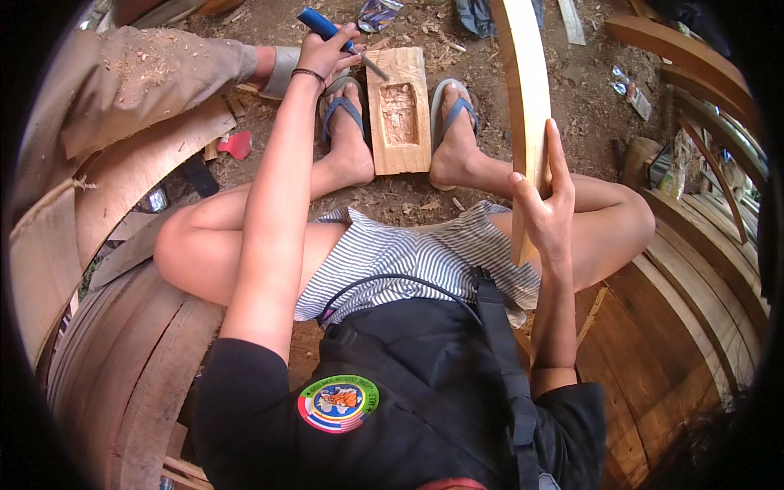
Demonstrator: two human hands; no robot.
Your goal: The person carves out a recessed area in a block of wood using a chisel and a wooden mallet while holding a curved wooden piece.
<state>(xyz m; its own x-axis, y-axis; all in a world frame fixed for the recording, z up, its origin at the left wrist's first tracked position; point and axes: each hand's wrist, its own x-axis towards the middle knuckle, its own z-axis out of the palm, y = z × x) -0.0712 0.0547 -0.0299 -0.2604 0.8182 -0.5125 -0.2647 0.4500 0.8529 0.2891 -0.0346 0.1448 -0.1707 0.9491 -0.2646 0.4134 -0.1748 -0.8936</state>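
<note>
My left hand [327, 59] is closed around a chisel [318, 23] with a blue handle. The chisel's metal blade slants down to the right, its tip just over the far left corner of the recess in a wooden block [402, 161]. This block lies on the ground between my sandalled feet and has a rectangular hollow with a rough, chipped floor. In my right hand [545, 208] is a long pale piece of wood [527, 90], gripped near its lower end and raised upright, to the right of the block and apart from it.
A person's leg in dusty trousers [163, 73] reaches in from the left, close to my left arm. Curved planks [710, 73] are stacked at right, more boards [139, 351] at left. A red scrap [237, 144] and wrappers [633, 94] litter the dirt among wood shavings.
</note>
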